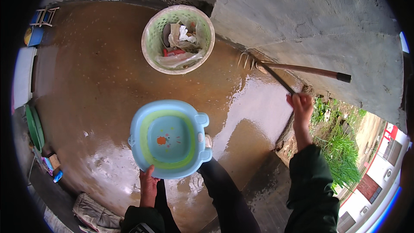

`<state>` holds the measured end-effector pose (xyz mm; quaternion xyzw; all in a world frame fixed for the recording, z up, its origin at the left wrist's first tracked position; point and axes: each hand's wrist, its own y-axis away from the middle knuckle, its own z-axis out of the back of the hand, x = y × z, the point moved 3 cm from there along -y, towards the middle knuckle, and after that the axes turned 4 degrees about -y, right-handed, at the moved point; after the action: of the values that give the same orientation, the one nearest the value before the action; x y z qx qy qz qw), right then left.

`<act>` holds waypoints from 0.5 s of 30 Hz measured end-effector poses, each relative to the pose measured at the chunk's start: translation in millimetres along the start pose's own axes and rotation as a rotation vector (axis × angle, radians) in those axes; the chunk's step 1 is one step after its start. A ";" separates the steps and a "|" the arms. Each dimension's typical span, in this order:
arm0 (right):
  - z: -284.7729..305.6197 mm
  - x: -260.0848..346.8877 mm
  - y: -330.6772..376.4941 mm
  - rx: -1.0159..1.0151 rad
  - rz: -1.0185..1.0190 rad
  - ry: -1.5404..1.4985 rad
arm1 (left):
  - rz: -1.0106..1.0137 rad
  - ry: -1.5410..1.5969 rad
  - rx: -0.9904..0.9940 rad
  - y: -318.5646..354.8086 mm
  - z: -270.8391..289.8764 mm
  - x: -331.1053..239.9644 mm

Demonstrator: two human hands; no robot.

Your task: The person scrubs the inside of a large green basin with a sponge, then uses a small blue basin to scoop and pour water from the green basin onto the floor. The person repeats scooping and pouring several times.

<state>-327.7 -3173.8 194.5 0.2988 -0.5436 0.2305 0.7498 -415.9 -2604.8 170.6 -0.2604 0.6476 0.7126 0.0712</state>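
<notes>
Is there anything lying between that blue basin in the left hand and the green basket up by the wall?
Nothing visible: only bare wet floor lies between the blue basin, held by the left hand, and the green basket.

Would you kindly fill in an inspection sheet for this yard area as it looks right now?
Surface: wet brown concrete floor, shiny with water.
Job's things: blue and green plastic basin, empty; long-handled rake resting against the grey wall.
Clutter: pale basket full of rubbish; cloth at the floor's edge.
Hands: left hand grips the basin's rim; right hand holds a dark handle.
Cables: nothing seen.
Surroundings: grass beyond the floor's edge; buildings below.
</notes>
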 end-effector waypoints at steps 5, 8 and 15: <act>32.8 -35.5 58.8 -0.054 -0.155 -0.120 | -0.036 0.049 -0.042 -0.2 3.4 -8.8; 45.3 -49.2 66.4 -0.061 -0.181 -0.092 | -0.044 0.035 -0.026 -1.4 1.7 -14.0; 62.1 -59.8 63.3 -0.050 -0.202 -0.082 | -0.032 0.026 -0.035 -3.5 -7.4 -14.8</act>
<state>-430.3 -3173.2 164.3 0.3425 -0.5466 0.1277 0.7534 -399.7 -2607.8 174.2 -0.2812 0.6317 0.7191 0.0693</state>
